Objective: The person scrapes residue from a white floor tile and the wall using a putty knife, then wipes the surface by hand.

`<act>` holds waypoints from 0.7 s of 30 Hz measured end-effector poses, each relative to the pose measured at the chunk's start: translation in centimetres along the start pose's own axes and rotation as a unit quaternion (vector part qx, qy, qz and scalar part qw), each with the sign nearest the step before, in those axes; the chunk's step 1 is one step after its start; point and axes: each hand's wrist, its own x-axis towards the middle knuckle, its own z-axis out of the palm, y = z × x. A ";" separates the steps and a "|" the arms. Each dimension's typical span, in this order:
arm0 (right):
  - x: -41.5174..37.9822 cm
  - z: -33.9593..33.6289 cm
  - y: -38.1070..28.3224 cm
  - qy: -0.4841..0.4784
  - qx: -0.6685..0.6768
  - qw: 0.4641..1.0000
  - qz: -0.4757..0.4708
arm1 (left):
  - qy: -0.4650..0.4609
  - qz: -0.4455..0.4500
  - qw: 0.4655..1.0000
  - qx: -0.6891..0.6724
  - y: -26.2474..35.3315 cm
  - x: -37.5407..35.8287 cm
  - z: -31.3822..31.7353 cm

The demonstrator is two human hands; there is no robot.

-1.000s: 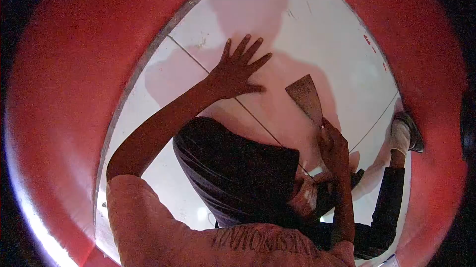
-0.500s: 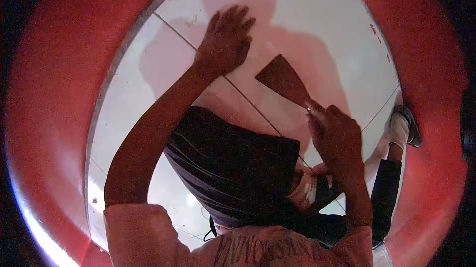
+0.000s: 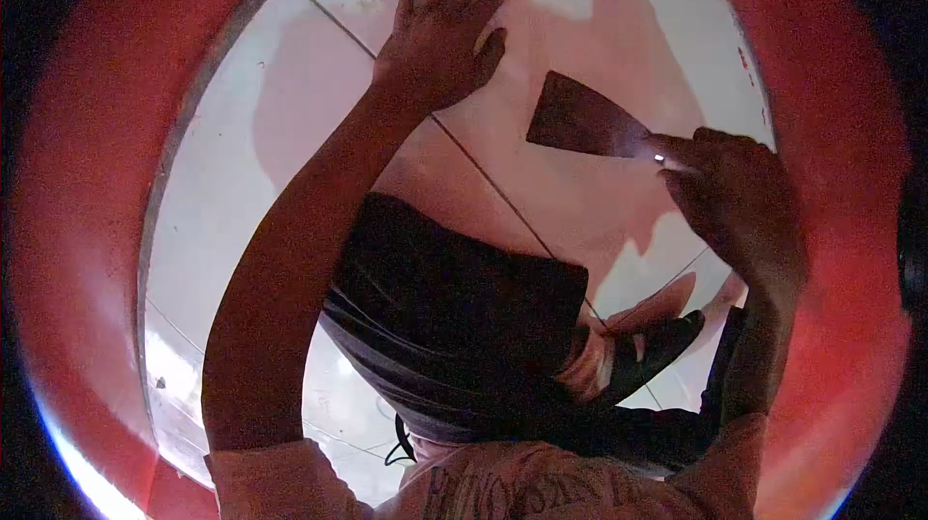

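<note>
My right hand (image 3: 730, 196) is closed around the handle of a scraper (image 3: 590, 119), a putty knife with a wide, dark, flat blade. The blade points left, over the white tiled floor (image 3: 387, 13). Toward the top of the view, my left hand (image 3: 440, 42) is open, fingers apart and back upward, over the tiles left of the blade. Nothing shows in it. Most of the scraper's handle is hidden by my right fingers.
A curved red wall (image 3: 97, 182) rings the floor on both sides. My bent leg in dark trousers (image 3: 464, 278) and a dark shoe (image 3: 657, 356) are below the hands. Dark grout lines cross the tiles, and my shadow falls over them.
My right hand has moved up and to the right with the scraper, whose blade has turned from up-left to more nearly leftward. My left hand has shifted a little upward.
</note>
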 end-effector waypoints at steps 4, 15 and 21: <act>1.8 -0.3 0.6 0.041 0.005 0.995 -0.091 | 0.004 -0.024 0.999 -0.028 0.5 0.0 -1.1; 2.0 -0.4 0.7 0.054 -0.014 0.993 -0.102 | -0.110 -0.045 0.992 -0.040 1.0 0.6 -2.4; 1.1 1.1 -0.6 0.054 0.050 0.996 -0.055 | -0.071 -0.022 0.997 0.001 0.5 0.7 -1.3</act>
